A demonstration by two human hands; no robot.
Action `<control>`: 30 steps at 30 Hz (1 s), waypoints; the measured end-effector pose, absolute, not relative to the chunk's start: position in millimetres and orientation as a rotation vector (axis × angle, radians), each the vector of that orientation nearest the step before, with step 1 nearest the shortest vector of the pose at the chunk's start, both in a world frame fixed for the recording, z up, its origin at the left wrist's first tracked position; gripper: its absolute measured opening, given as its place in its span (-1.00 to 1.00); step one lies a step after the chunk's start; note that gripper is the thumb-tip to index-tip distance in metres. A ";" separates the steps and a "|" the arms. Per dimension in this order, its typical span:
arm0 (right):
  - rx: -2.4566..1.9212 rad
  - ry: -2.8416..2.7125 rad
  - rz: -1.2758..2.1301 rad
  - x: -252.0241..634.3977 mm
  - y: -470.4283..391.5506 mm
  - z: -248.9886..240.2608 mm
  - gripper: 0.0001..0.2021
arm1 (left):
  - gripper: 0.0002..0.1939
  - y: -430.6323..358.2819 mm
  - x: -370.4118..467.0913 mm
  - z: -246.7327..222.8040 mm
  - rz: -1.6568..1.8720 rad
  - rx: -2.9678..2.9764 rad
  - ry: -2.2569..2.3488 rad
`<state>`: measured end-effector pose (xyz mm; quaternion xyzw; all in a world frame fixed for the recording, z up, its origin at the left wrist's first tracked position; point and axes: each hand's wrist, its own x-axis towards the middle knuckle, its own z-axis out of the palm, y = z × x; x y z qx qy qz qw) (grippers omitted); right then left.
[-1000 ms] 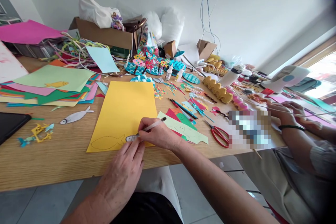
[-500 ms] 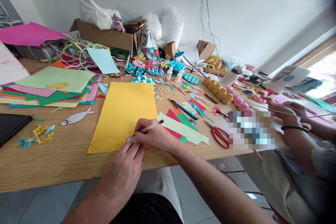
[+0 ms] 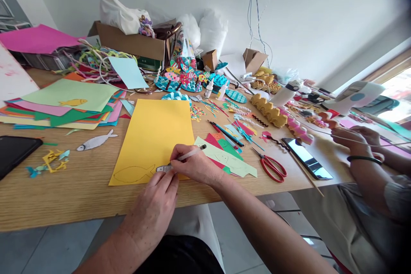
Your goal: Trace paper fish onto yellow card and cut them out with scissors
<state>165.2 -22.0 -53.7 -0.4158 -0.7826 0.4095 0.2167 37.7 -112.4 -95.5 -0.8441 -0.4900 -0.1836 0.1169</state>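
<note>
A yellow sheet (image 3: 157, 132) lies on the wooden table, with a fish outline (image 3: 133, 174) drawn near its lower left. A small grey paper fish (image 3: 163, 168) rests on the sheet, partly covered by my fingers. My left hand (image 3: 159, 197) presses this fish down, its fingers lying flat. My right hand (image 3: 195, 164) is closed around a pale pen (image 3: 192, 152) beside the small fish; the pen's tip is hidden. A larger white paper fish (image 3: 96, 140) lies to the left of the sheet.
Red-handled scissors (image 3: 272, 168), a phone (image 3: 308, 158) and a green paper piece (image 3: 226, 157) lie to the right. Stacked coloured paper (image 3: 67, 98) and a dark tablet (image 3: 16, 152) are at the left. Another person's hands (image 3: 353, 139) work at the far right.
The view has shifted slightly, so the scene sits a little further right. My right hand and the pen have moved slightly along the small fish. My left hand stays on it.
</note>
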 end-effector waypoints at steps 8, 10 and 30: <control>-1.185 -2.187 1.113 165.2 -21.1 -50.2 -0.89 | -0.64 -112.4 37.6 -97.4 -0.534 -2.498 -1.456; -1.184 -2.181 1.129 165.8 -21.0 -49.6 -0.89 | -0.64 -112.1 37.8 -98.0 -0.557 -2.456 -1.432; -1.328 -2.129 1.031 168.7 -23.1 -49.5 -0.90 | -0.65 -109.1 41.5 -96.0 -0.560 -2.454 -1.508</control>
